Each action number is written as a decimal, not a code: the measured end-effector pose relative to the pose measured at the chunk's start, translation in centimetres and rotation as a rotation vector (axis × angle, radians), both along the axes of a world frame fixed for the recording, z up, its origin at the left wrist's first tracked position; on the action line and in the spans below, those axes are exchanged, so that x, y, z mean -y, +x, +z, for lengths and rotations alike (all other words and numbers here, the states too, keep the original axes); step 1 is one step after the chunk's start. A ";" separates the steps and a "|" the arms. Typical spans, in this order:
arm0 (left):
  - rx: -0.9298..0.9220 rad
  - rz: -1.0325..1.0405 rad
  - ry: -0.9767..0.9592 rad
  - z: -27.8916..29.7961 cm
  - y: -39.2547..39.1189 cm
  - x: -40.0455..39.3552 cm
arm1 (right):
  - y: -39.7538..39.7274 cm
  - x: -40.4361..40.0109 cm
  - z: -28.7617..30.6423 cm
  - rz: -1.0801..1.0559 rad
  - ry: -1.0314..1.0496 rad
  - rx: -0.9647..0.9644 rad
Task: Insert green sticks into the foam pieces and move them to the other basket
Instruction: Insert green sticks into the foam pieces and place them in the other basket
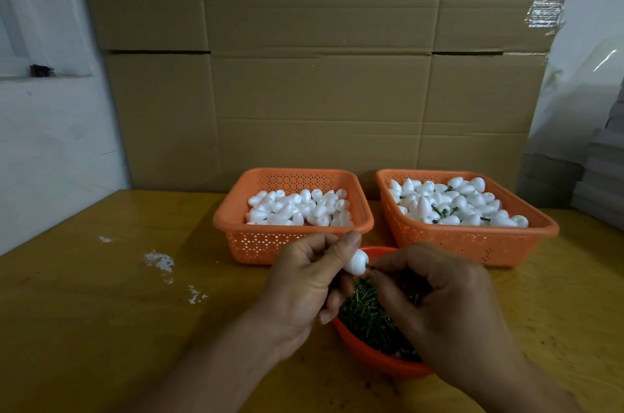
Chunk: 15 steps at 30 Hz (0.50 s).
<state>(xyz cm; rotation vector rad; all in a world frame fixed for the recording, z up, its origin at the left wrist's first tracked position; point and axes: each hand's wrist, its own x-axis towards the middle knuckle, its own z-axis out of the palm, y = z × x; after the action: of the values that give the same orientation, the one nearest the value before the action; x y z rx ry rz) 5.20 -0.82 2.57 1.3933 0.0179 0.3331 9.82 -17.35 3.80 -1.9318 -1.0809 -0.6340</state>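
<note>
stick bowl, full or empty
Well filled: green sticks are heaped inside the bowl, partly hidden by both hands.

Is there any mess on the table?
Yes. White crumbs and smears lie scattered on the yellow table, left of the left orange basket. They look like bits of foam, though I cannot be sure.
</note>
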 end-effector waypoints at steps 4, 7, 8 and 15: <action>0.032 0.016 0.051 -0.1 0.0 0.0 | 0.1 -0.1 -0.3 0.014 0.009 -0.049; 0.057 0.018 0.059 -0.3 0.1 -0.2 | 0.3 -0.1 -0.6 0.034 0.033 -0.158; 0.065 0.010 0.053 -0.3 0.1 -0.2 | 0.5 -0.1 -0.8 0.039 0.038 -0.195; 0.088 -0.069 0.021 -0.3 0.0 -0.4 | 0.8 -0.1 -1.1 0.047 0.076 -0.299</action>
<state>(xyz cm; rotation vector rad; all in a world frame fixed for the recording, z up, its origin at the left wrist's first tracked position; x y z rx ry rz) 5.18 -0.39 2.23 1.3957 -0.1059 0.3376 10.64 -17.21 2.72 -1.8584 -0.8980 -0.3410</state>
